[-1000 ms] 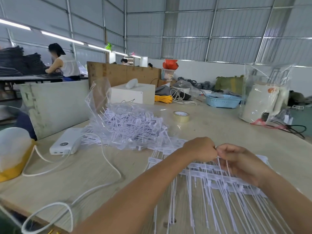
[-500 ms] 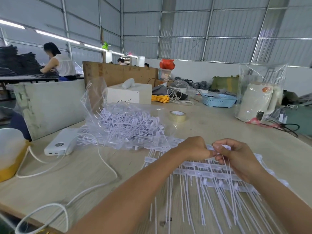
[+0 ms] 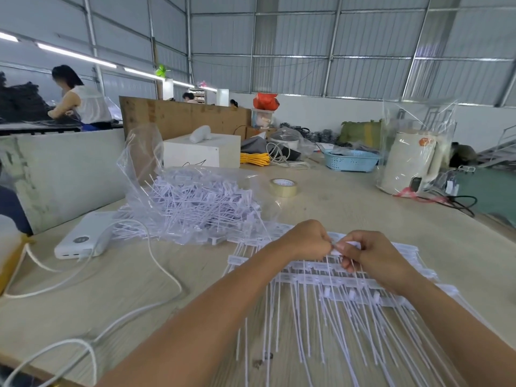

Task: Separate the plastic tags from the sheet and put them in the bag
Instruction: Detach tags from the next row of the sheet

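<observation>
Fingers (image 3: 339, 248) of both hands pinch one white plastic tag (image 3: 347, 245).
Left hand (image 3: 305, 238) and right hand (image 3: 371, 256) meet over the white tag sheet (image 3: 321, 277) on the pale wooden counter (image 3: 111, 280), near the clear plastic bag (image 3: 178, 199).

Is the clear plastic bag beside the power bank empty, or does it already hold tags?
Already holding tags. The clear bag lies open on the table with a heap of loose white tags showing through it.

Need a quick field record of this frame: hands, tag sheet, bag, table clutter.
left hand: pinching a tag at the sheet's far edge
right hand: pinching the same spot, fingers curled
tag sheet: flat on the table, stems toward the person
bag: clear, open, heaped with loose tags, left of the hands
clutter: power bank, tape roll, blue basket
</observation>
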